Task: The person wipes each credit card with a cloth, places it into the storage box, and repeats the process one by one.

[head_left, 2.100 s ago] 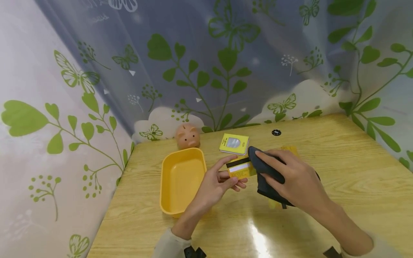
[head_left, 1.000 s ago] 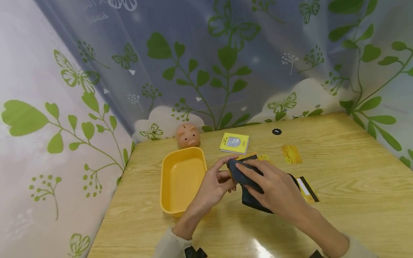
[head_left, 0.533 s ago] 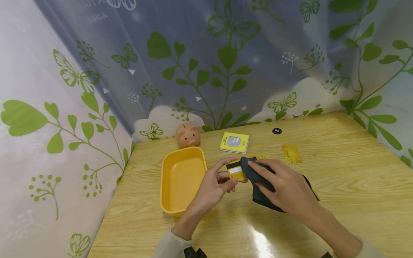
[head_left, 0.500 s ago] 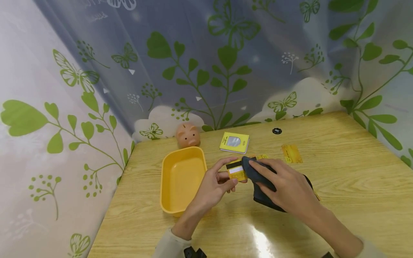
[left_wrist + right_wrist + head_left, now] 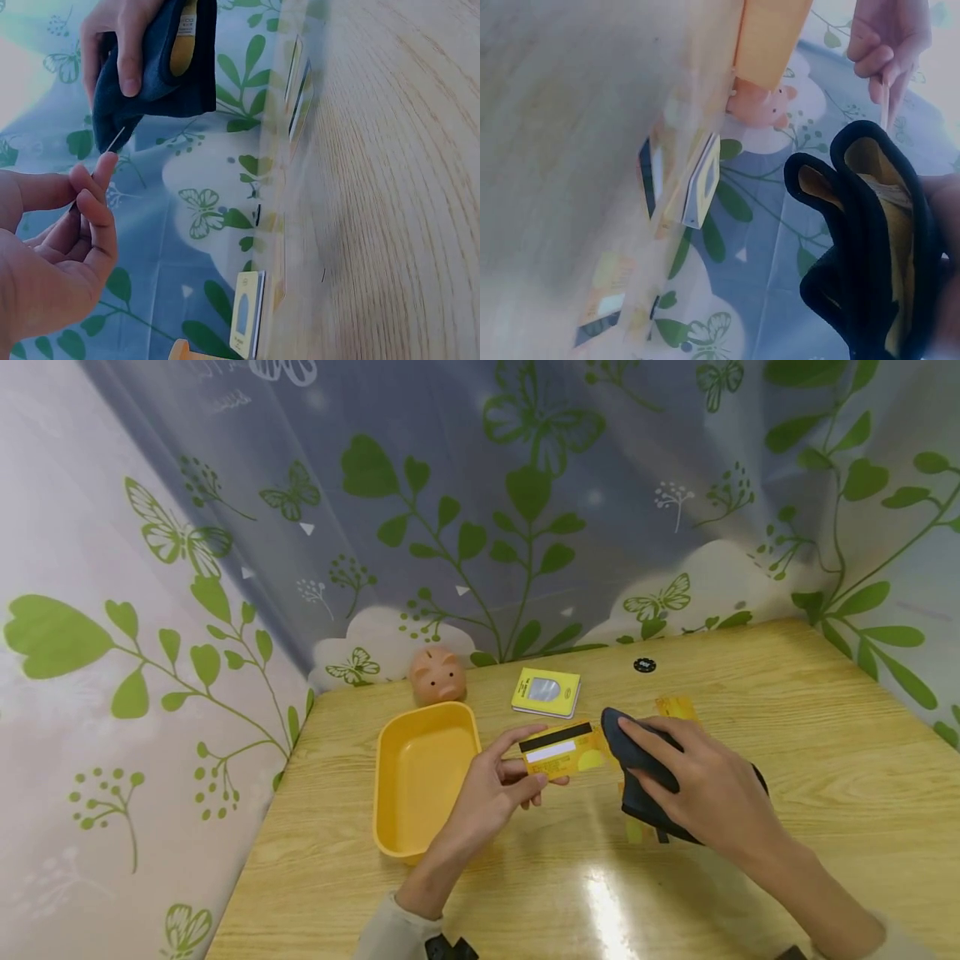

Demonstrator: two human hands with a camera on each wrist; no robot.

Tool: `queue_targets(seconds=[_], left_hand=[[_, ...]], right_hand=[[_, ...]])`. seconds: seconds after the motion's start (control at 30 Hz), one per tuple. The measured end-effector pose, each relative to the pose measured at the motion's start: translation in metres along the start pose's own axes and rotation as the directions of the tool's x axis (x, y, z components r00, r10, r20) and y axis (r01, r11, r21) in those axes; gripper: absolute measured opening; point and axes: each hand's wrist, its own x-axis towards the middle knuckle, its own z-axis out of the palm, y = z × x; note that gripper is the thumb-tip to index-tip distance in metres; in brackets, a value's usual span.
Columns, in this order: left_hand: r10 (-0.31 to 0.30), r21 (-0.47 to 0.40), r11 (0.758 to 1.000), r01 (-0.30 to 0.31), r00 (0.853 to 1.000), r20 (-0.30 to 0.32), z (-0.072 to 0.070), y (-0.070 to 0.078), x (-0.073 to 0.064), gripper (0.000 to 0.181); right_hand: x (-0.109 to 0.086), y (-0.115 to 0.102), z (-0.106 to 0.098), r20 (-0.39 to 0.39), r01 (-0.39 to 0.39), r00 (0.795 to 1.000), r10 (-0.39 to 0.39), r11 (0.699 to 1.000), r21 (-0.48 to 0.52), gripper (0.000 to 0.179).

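In the head view my left hand [image 5: 487,793] pinches a yellow bank card [image 5: 555,750] by its left end. The card's black stripe and white signature strip face me. Just right of it, my right hand [image 5: 712,777] grips a folded dark blue cloth [image 5: 647,810] with black edging. One corner of that cloth reaches up close to the card's right edge. From the left wrist, the card shows as a thin edge between thumb and fingers. The right wrist view shows the cloth's folds [image 5: 862,247], with a yellowish inner side and a white label.
A yellow plastic bin [image 5: 423,777] stands left of my left hand, a piggy bank [image 5: 437,678] behind it. Farther back lie a yellow booklet [image 5: 546,693] and a black poker chip [image 5: 644,665]. Another yellow card [image 5: 677,707] lies partly hidden behind my right hand; a printed curtain [image 5: 465,485] backs the table.
My right hand moves the cloth left over the card, covering most of it a second ago, then right until the card's face is uncovered. The left hand keeps its pinch, nearly still.
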Motion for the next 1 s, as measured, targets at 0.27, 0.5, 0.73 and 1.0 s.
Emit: queue_targets(seconds=[0.27,0.5,0.73,1.0], left_hand=[[-0.002,-0.004,1.000,0.002,1.000,0.007,0.000,0.001,0.001,0.059],[0.021,0.012,1.000,-0.021,1.000,0.001,0.002,0.001,0.002,0.057],[0.048,0.068,0.996,-0.050,0.998,0.031,0.005,-0.001,0.002,0.056],[0.045,0.086,0.995,-0.047,0.999,0.023,0.007,-0.002,0.001,0.065]], right_hand=[[0.007,-0.008,-0.007,-0.018,0.011,1.000,-0.010,0.999,0.044,0.078],[0.010,-0.033,0.000,-0.016,0.047,0.999,-0.046,0.990,0.136,0.082],[0.017,-0.052,0.016,-0.012,0.082,0.997,-0.082,0.977,0.195,0.078],[0.018,-0.059,0.031,0.020,0.077,0.996,-0.082,0.977,0.197,0.075]])
